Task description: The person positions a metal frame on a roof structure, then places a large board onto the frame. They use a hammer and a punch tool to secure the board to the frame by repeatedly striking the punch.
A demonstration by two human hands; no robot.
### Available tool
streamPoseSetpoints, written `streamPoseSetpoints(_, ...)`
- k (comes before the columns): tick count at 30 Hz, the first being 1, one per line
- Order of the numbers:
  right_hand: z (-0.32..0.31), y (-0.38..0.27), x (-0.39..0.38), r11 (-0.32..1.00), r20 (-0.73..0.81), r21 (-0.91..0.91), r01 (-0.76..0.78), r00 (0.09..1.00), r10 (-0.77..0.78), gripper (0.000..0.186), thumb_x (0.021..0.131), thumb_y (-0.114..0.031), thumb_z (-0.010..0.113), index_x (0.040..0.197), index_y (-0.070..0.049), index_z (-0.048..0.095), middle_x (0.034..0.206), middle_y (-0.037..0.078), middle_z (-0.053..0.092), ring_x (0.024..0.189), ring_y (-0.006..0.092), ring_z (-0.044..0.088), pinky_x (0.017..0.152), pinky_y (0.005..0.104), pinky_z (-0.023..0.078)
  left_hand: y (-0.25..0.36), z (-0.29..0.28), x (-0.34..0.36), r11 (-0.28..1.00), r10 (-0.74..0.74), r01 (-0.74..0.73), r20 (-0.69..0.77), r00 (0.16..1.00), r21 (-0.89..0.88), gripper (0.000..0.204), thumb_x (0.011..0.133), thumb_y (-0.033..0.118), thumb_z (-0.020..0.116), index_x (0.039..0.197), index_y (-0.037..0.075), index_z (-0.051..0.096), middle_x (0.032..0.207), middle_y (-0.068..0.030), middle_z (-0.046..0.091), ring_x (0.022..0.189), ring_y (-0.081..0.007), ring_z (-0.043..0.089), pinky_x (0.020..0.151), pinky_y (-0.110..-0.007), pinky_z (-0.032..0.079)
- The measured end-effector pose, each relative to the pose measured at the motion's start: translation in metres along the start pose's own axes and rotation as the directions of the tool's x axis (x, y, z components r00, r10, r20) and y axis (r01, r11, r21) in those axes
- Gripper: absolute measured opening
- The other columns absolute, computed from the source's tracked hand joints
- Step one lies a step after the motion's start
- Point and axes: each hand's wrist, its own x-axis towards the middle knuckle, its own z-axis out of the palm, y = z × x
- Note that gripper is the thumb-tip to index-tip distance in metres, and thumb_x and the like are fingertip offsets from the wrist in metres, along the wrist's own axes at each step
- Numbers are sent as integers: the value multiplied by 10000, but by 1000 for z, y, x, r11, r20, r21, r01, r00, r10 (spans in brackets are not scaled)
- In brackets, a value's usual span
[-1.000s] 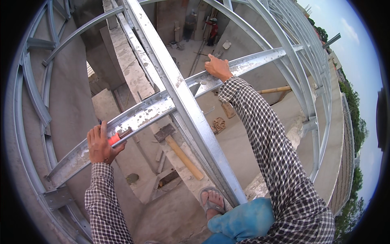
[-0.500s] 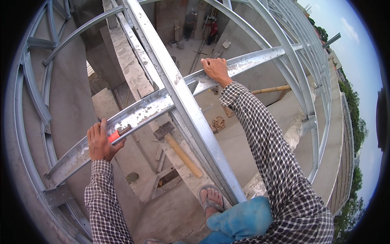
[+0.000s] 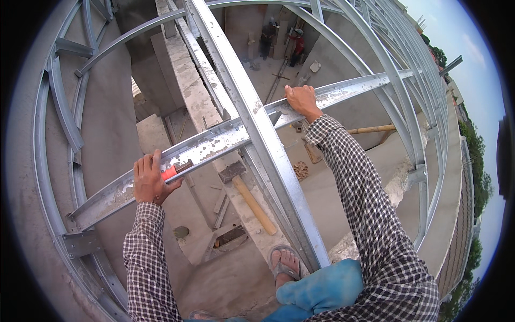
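My left hand is closed around the near left part of a silvery metal channel. Between its thumb and fingers is an orange-handled tool with a rusty brown metal end; its exact kind is unclear. Farther right along the same channel, my right hand grips the upper edge with curled fingers. A long metal beam crosses the channel between my hands. Below the crossing, a hammer with a wooden handle lies on the concrete wall top, touched by neither hand.
My sandalled foot stands on the narrow wall top, with a deep drop either side. Curved metal frames rise at left and right. Two people are far below. A bamboo pole lies beneath the channel.
The whole view has shifted, so the scene sits farther right and slightly lower. Both hands keep their places on the channel, and the orange-handled tool stays in my left hand.
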Motion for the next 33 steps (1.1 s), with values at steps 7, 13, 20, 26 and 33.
streamPoseSetpoints(7,0,-13,-3,999,-95,-45,9,995,-13,551,1017,-366,403,829,21,746,883,195,729,946,402,620,932,515,398,-1,-9,-1,1000,-5,5,-3,1000,-20,942,561,348,908,1346,56,477,1142,-128,548,1105,-325,529,1010,-454,423)
streamPoseSetpoints(13,3,-13,-7,1000,-130,-3,7,991,-7,546,1017,-358,407,819,27,739,875,181,729,935,390,615,933,509,397,-1,-14,-1,999,8,-8,-7,1000,-33,930,562,344,911,1336,52,485,1127,-131,553,1094,-334,536,1005,-452,429)
streamPoseSetpoints(20,2,-20,-11,1000,-153,-14,26,988,-28,521,1016,-341,415,831,24,738,878,178,730,913,378,616,924,498,397,-4,-13,-5,1000,-6,6,-7,1000,-18,928,559,348,908,1331,51,486,1136,-134,554,1106,-336,535,1021,-456,424)
streamPoseSetpoints(26,4,-13,-14,998,-154,-43,40,987,-46,490,1012,-338,426,865,-2,750,893,183,728,914,377,617,920,497,398,-2,-17,-4,1000,-8,8,25,1000,-13,931,565,341,903,1341,54,476,1144,-137,550,1120,-336,532,1035,-455,418)
streamPoseSetpoints(33,-5,-28,-19,995,-172,98,22,985,-5,462,1008,-357,447,907,-38,766,891,174,725,926,370,617,945,483,393,-6,-18,-7,1000,-15,15,33,999,6,943,569,353,906,1350,51,471,1152,-133,543,1117,-329,527,1034,-454,418)
